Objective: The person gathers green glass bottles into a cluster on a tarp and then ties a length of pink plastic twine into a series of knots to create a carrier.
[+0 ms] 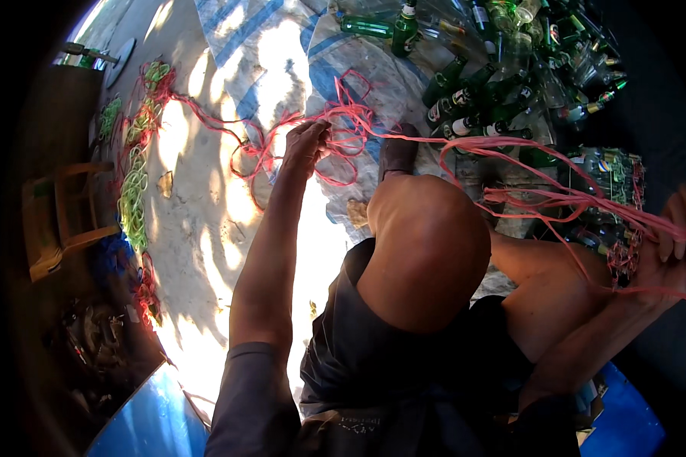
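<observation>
My left hand (306,145) reaches forward and grips a tangle of pink plastic string (343,126) above a white and blue woven sack (282,53). The string runs right over my raised knee (427,236) to my right hand (674,244), which holds a bundle of the same strands at the far right. Just behind that hand stands a bundle of green glass bottles (610,206) laced with pink string. My foot (399,152) rests on the sack.
A heap of loose green bottles (511,68) lies at the back right. Green and pink string (133,190) trails along the sandy ground at left, near a small wooden stool (61,217). Blue sheets (152,419) lie at both lower corners.
</observation>
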The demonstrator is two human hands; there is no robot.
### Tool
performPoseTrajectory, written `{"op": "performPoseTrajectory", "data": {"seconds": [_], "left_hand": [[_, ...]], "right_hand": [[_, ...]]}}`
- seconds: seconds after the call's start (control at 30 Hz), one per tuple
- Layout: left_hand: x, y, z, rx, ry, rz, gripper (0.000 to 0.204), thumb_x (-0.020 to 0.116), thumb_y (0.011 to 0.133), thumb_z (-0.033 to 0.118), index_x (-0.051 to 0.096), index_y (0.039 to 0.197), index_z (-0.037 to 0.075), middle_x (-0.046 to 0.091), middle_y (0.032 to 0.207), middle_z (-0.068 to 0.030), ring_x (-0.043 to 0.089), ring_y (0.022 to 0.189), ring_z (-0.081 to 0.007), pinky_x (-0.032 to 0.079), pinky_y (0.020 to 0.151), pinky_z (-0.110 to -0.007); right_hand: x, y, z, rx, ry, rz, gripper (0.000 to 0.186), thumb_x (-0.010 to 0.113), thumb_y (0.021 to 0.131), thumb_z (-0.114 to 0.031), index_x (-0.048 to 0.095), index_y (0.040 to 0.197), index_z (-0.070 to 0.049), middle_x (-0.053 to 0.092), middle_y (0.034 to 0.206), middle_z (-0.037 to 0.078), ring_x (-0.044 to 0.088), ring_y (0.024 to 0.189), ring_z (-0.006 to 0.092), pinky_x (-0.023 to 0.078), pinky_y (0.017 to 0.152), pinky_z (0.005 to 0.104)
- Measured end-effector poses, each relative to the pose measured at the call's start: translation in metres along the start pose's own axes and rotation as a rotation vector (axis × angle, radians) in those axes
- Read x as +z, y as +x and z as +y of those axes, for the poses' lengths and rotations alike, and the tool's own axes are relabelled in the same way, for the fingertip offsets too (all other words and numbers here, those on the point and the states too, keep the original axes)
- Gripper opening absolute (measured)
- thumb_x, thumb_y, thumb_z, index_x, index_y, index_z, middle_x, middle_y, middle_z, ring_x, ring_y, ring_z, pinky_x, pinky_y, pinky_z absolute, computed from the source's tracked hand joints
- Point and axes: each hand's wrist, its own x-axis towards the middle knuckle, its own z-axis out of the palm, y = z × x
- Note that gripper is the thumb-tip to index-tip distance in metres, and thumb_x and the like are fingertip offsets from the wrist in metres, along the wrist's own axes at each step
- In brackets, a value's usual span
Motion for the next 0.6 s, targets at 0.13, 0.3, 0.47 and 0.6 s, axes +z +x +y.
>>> {"op": "performPoseTrajectory", "data": {"seconds": [0.13, 0.3, 0.47, 0.6], "left_hand": [[-0.018, 0.0, 0.025, 0.046, 0.097, 0.138, 0.013, 0.063, 0.098, 0.016, 0.07, 0.097, 0.005, 0.059, 0.071, 0.0017, 0.049, 0.054, -0.0071, 0.048, 0.055, -0.028], [-0.068, 0.011, 0.052, 0.237, 0.139, 0.283, 0.017, 0.063, 0.098, 0.016, 0.07, 0.098, 0.001, 0.057, 0.068, 0.0004, 0.047, 0.052, -0.0079, 0.045, 0.054, -0.026], [-0.097, -0.003, 0.089, 0.23, 0.093, 0.394, 0.016, 0.063, 0.099, 0.021, 0.071, 0.1, 0.007, 0.055, 0.067, 0.0053, 0.046, 0.052, -0.0045, 0.047, 0.054, -0.025], [-0.136, -0.013, 0.103, 0.277, 0.087, 0.478, 0.017, 0.064, 0.099, 0.024, 0.071, 0.104, 0.009, 0.056, 0.07, 0.0059, 0.046, 0.055, -0.0048, 0.046, 0.056, -0.025]], "right_hand": [[0.036, 0.02, 0.013, -0.637, 0.175, 0.853, 0.012, 0.061, 0.101, -0.018, 0.065, 0.109, -0.01, 0.056, 0.084, 0.0, 0.034, 0.058, 0.0088, 0.022, 0.047, 0.0268], [0.032, 0.02, 0.007, -0.678, 0.272, 0.826, 0.01, 0.061, 0.1, -0.016, 0.066, 0.105, -0.009, 0.061, 0.086, 0.001, 0.034, 0.057, 0.0083, 0.02, 0.046, 0.0256], [-0.023, -0.016, -0.059, -0.095, 0.025, 0.222, 0.011, 0.062, 0.099, -0.016, 0.068, 0.103, -0.008, 0.065, 0.087, 0.002, 0.035, 0.056, 0.0085, 0.021, 0.045, 0.0241], [-0.032, -0.026, -0.079, -0.172, 0.007, 0.263, 0.009, 0.064, 0.097, -0.013, 0.069, 0.101, -0.006, 0.065, 0.085, 0.003, 0.035, 0.054, 0.008, 0.023, 0.044, 0.023]]}}
